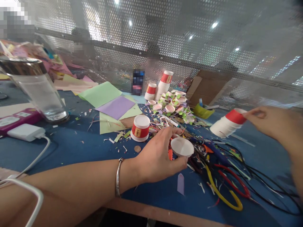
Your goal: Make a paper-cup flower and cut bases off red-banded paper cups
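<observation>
A small white paper cup piece point(182, 147) sits between the thumb and fingers of my left hand point(157, 157), which has a silver bangle at the wrist. My right hand point(268, 121) pinches the rim of a tilted stack of white cups point(223, 126) with a red band near its top. Left of centre, an upside-down red and white cup point(140, 127) stands on the blue table point(90, 176). Just below my left hand lies a purple paper strip point(180, 183).
Yellow and red handled tools point(233, 200) and black cables lie at the right. Paper scraps, decorated cup pieces point(170, 108), cup stacks point(163, 88) and a yellow-green holder point(203, 111) are behind. Coloured sheets point(115, 106), a glass tumbler point(42, 94) and a white charger point(26, 132) are left.
</observation>
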A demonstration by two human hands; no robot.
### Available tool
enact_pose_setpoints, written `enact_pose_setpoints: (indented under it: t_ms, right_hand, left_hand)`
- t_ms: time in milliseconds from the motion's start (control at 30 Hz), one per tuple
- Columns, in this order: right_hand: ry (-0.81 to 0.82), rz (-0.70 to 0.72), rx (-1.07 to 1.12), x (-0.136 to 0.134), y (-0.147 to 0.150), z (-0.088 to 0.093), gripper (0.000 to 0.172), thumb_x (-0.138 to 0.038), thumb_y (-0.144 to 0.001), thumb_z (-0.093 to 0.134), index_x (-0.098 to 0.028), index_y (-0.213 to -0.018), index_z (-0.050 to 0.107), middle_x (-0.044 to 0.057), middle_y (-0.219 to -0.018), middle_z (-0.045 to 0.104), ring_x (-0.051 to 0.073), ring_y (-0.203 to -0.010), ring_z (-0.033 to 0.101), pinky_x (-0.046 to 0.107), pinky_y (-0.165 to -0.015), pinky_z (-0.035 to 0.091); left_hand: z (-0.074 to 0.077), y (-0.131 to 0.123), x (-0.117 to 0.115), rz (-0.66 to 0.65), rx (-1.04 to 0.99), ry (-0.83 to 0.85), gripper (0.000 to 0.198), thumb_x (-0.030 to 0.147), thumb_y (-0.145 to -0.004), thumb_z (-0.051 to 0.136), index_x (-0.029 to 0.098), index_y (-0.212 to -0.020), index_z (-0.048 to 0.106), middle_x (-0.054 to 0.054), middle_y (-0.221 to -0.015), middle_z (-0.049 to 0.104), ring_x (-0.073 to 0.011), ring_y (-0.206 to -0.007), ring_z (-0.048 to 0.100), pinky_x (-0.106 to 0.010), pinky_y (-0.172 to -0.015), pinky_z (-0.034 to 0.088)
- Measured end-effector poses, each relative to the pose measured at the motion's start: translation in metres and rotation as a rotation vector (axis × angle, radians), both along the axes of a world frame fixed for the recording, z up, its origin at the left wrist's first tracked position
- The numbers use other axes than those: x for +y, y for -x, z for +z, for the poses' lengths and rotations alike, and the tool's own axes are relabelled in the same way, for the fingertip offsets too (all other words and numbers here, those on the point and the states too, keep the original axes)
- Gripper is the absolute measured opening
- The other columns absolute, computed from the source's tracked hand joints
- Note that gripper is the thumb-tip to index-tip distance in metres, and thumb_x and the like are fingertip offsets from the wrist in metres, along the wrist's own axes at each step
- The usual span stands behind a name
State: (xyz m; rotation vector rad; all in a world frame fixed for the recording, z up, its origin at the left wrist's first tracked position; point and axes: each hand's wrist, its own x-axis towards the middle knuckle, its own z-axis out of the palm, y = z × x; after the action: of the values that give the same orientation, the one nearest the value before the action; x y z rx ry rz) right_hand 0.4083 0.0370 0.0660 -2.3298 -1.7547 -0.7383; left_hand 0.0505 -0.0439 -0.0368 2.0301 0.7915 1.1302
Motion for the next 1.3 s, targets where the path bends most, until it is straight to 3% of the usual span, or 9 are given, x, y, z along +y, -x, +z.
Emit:
enact_pose_setpoints:
  t_ms: [100, 167, 233, 333, 400, 467, 800, 1067, 1300]
  right_hand:
    - [-0.035, -0.025, 0.160, -0.011, 0.028, -0.007, 0.017, -0.031, -0.089, 0.064, -0.017, -0.091, 0.072, 0.013, -0.080, 0.076, 0.021, -0.061, 0.058, 0.034, -0.058, 0.038]
    - [-0.012, 0.050, 0.288, -0.021, 0.050, -0.015, 0.022, -0.033, -0.092, 0.061, -0.017, -0.103, 0.072, 0.011, -0.084, 0.076, 0.019, -0.063, 0.063, 0.032, -0.062, 0.044]
    - [0.057, 0.166, 0.408, -0.034, 0.075, -0.026, 0.028, -0.041, -0.095, 0.056, -0.020, -0.106, 0.071, 0.006, -0.076, 0.075, 0.016, -0.056, 0.063, 0.030, -0.063, 0.048]
    - [0.194, 0.410, 0.582, -0.055, 0.112, -0.039, 0.036, -0.054, -0.093, 0.057, -0.022, -0.091, 0.072, -0.001, -0.052, 0.059, 0.014, -0.047, 0.056, 0.029, -0.054, 0.045]
    - [0.281, 0.600, 0.752, -0.067, 0.132, -0.044, 0.039, -0.058, -0.091, 0.058, -0.021, -0.085, 0.071, -0.001, -0.051, 0.057, 0.014, -0.045, 0.054, 0.028, -0.048, 0.041]
    - [0.319, 0.677, 0.823, -0.075, 0.145, -0.047, 0.039, -0.058, -0.089, 0.061, -0.021, -0.083, 0.071, -0.002, -0.050, 0.056, 0.012, -0.042, 0.051, 0.026, -0.043, 0.037]
    - [0.295, 0.752, 0.939, -0.080, 0.152, -0.057, 0.032, -0.051, -0.087, 0.072, -0.020, -0.080, 0.070, -0.002, -0.060, 0.064, 0.010, -0.047, 0.051, 0.022, -0.044, 0.039]
    - [0.247, 0.755, 0.939, -0.084, 0.151, -0.069, 0.022, -0.042, -0.090, 0.069, -0.021, -0.083, 0.069, -0.002, -0.064, 0.066, 0.009, -0.046, 0.052, 0.022, -0.043, 0.040]
    - [0.156, 0.755, 0.887, -0.089, 0.149, -0.065, 0.026, -0.046, -0.091, 0.066, -0.022, -0.081, 0.070, -0.003, -0.059, 0.062, 0.010, -0.044, 0.051, 0.023, -0.044, 0.039]
  left_hand:
    - [-0.004, -0.001, 0.001, 0.008, -0.031, -0.012, 0.056, 0.024, -0.076, 0.070, 0.009, -0.126, 0.051, -0.014, -0.116, 0.065, -0.0264, -0.109, 0.064, -0.043, -0.096, 0.054]
    - [-0.006, -0.002, 0.002, 0.021, -0.035, -0.017, 0.055, 0.024, -0.075, 0.071, 0.011, -0.125, 0.051, -0.013, -0.116, 0.065, -0.0265, -0.108, 0.064, -0.043, -0.095, 0.054]
    - [-0.007, -0.002, 0.003, 0.035, -0.033, -0.018, 0.053, 0.024, -0.075, 0.071, 0.013, -0.123, 0.051, -0.012, -0.114, 0.065, -0.0264, -0.106, 0.064, -0.044, -0.094, 0.054]
    - [-0.006, -0.003, 0.003, 0.052, -0.040, -0.026, 0.051, 0.022, -0.075, 0.071, 0.015, -0.121, 0.052, -0.010, -0.111, 0.065, -0.0265, -0.106, 0.064, -0.045, -0.093, 0.054]
    - [-0.005, -0.002, 0.003, 0.060, -0.040, -0.041, 0.052, 0.021, -0.074, 0.072, 0.014, -0.121, 0.052, -0.011, -0.111, 0.065, -0.0272, -0.107, 0.063, -0.046, -0.094, 0.054]
    - [-0.004, -0.003, 0.003, 0.068, -0.033, -0.059, 0.052, 0.020, -0.073, 0.073, 0.012, -0.121, 0.053, -0.011, -0.111, 0.064, -0.0277, -0.108, 0.062, -0.046, -0.093, 0.054]
    - [-0.006, -0.004, 0.001, 0.021, -0.161, 0.000, 0.059, 0.017, -0.075, 0.073, 0.012, -0.130, 0.051, -0.015, -0.124, 0.062, -0.0276, -0.116, 0.062, -0.044, -0.097, 0.056]
    - [-0.014, -0.007, 0.007, -0.262, -0.276, 0.436, 0.059, 0.026, -0.072, 0.082, 0.016, -0.122, 0.052, -0.010, -0.107, 0.067, -0.0252, -0.097, 0.070, -0.044, -0.086, 0.060]
    - [-0.010, -0.006, 0.009, -0.215, -0.365, 0.452, 0.054, 0.025, -0.069, 0.086, 0.018, -0.111, 0.053, -0.005, -0.102, 0.066, -0.0183, -0.088, 0.069, -0.037, -0.084, 0.059]
